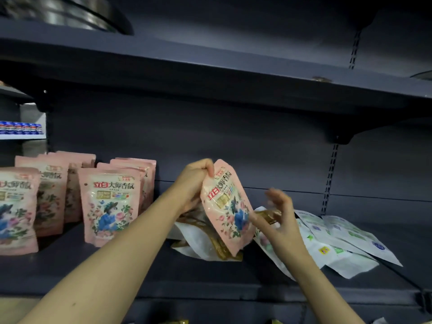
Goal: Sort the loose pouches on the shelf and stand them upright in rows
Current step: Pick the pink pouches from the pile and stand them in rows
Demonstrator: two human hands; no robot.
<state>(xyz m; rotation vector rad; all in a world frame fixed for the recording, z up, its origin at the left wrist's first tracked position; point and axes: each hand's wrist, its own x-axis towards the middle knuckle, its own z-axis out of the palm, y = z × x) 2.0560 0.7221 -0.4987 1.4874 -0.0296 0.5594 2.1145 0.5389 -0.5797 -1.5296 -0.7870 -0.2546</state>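
- The left hand, on a bare forearm reaching up from the lower left, has its fingers curled over the top edge of a tilted pink flowered plastic pouch.
- The right hand, motion-blurred, has spread fingers beside the pouch's lower right edge; contact is unclear.

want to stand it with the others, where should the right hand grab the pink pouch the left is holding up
Take the pink pouch by its lower right edge, coming in from the right. It hangs tilted, the left hand pinching its top left corner, so the bottom, over the gold pouches, swings free. The right hand is open beside that edge. Probably grip flat across the seam, not the bulging middle.
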